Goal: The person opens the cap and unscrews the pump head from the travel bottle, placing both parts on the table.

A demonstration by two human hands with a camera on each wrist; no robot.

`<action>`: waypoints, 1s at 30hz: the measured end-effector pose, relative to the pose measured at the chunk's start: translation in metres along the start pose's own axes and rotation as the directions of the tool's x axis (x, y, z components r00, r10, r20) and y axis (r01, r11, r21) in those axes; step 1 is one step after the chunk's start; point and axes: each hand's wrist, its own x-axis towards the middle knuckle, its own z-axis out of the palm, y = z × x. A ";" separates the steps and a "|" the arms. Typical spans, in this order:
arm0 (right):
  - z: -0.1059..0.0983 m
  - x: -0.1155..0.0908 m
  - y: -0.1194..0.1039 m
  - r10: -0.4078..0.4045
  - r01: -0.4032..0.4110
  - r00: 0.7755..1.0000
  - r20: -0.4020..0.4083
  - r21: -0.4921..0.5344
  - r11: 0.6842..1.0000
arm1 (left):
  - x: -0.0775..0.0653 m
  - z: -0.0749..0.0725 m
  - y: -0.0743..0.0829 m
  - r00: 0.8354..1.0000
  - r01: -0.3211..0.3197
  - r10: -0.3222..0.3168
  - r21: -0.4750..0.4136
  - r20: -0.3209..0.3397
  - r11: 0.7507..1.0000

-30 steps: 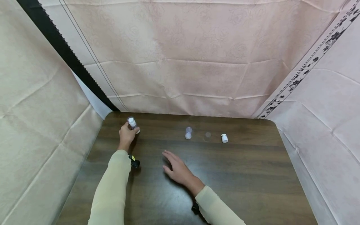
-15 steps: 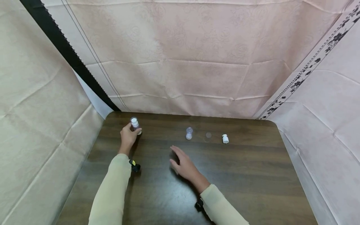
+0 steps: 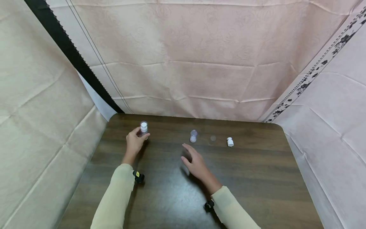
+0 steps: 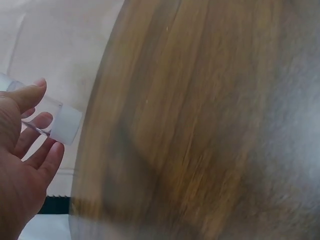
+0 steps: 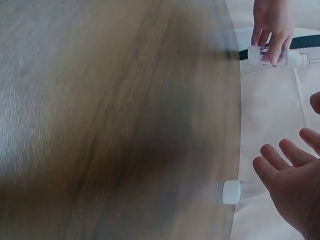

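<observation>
My left hand [image 3: 135,142] holds a small clear bottle [image 3: 144,127] between thumb and fingers near the table's far left. The bottle stands roughly upright, its white top facing up. Its white bottom [image 4: 66,125] shows past the fingers in the left wrist view. My right hand [image 3: 196,163] hovers over the middle of the table, holding nothing, fingers extended and thumb apart. Just beyond its fingertips stands a second small clear bottle [image 3: 193,136] with a white bottom. In the right wrist view, the fingers [image 5: 272,160] are spread beside a white base [image 5: 231,192].
To the right of the second bottle lie a clear round disc [image 3: 213,138] and a small white bottle-like piece with a spout [image 3: 230,142]. The brown wooden table [image 3: 257,178] ends at a hanging pale cloth [image 3: 200,79]; more cloth hangs at both sides.
My left hand has moved slightly right with the bottle, which now stands straighter. My right hand has moved right and forward, closer to the second bottle.
</observation>
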 end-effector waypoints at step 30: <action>-0.047 -0.010 0.023 0.188 -0.157 0.975 -0.115 0.231 0.960 | -0.050 0.036 0.068 0.930 -0.361 0.351 0.089 0.109 0.928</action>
